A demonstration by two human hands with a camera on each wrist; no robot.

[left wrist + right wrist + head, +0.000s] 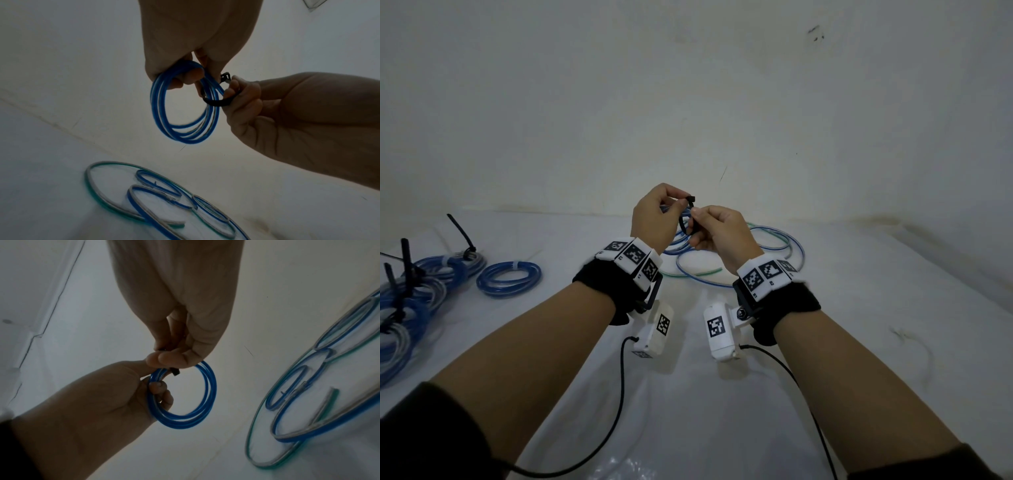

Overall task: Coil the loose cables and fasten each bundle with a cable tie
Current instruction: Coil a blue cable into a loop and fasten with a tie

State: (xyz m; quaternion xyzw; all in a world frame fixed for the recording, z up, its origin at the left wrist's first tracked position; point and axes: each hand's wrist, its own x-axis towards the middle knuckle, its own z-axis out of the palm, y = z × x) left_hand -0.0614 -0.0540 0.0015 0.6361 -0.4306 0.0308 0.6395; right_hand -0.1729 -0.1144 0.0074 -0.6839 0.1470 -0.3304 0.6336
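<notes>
A small coil of blue cable (185, 107) (185, 395) hangs in the air above the white table. My left hand (654, 219) (185, 71) grips its top, fingers curled through the loop, and also pinches the head of a black cable tie (691, 200) (225, 78). The tie's strap (218, 103) bends round the coil's strands. My right hand (717, 229) (174, 358) pinches that strap between thumb and forefinger. Both hands are raised near the wall, close together.
Loose blue and green cables (774, 246) (156, 199) (308, 402) lie in wide loops under and beyond my hands. At the left sit a tied blue coil (508, 279) and several bundles with black tie tails (410, 298). A wall stands just behind.
</notes>
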